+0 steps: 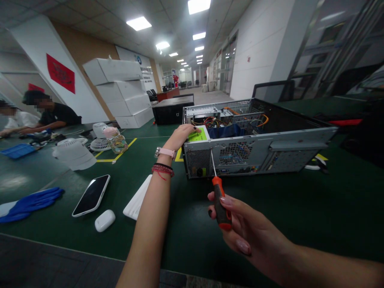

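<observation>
An open computer case (255, 150) lies on its side on the green table, its perforated back panel toward me. Inside its left corner sits a power supply (201, 134) with a bright green label. My left hand (183, 134) rests on top of that corner, fingers stretched over the power supply and partly hidden. In my right hand (240, 224) is a screwdriver (222, 204) with an orange and dark handle, gripped with the fingers closed round it. Its shaft slants upward, and the tip meets the back panel beside the power supply's grille.
Left of my forearm lie a white flat object (136, 202), a phone (91, 196), a white earbud case (105, 221) and a blue glove (33, 203). Farther back stand a small fan (102, 144), a bottle (117, 141) and stacked white boxes (126, 96). Two people sit at far left.
</observation>
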Demonstrator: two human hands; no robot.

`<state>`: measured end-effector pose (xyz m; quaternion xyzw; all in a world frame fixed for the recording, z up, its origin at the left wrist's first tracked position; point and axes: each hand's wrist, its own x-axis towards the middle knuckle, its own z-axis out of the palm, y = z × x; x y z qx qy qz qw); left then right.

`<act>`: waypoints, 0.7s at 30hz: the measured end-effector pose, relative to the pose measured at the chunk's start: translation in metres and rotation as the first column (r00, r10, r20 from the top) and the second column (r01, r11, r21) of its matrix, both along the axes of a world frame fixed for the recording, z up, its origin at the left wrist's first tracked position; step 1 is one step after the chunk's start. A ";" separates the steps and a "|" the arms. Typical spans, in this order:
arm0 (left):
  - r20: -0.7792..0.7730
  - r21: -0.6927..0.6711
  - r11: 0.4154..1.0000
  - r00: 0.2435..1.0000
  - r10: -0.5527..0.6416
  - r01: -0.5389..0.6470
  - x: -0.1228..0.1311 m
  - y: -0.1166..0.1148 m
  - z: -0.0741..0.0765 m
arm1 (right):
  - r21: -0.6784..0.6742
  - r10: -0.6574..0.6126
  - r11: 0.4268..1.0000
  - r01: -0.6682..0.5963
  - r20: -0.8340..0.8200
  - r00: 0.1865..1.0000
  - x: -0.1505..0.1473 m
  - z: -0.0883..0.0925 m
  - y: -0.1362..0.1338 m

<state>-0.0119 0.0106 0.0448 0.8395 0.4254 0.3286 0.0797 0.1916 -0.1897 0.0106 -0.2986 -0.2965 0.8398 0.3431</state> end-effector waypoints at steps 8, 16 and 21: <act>0.019 -0.019 0.999 0.999 0.035 -0.034 0.004 -0.004 0.003 | -0.011 0.015 1.000 -0.015 0.002 1.000 0.001 0.000 -0.001; 0.014 -0.005 1.000 0.999 0.029 -0.029 0.002 -0.003 0.001 | 0.025 0.024 0.999 -0.026 0.053 0.998 0.001 0.005 0.001; 0.023 -0.010 0.999 0.999 0.033 -0.033 0.003 -0.003 0.001 | -0.016 0.057 0.998 -0.058 -0.043 0.997 0.001 0.003 0.004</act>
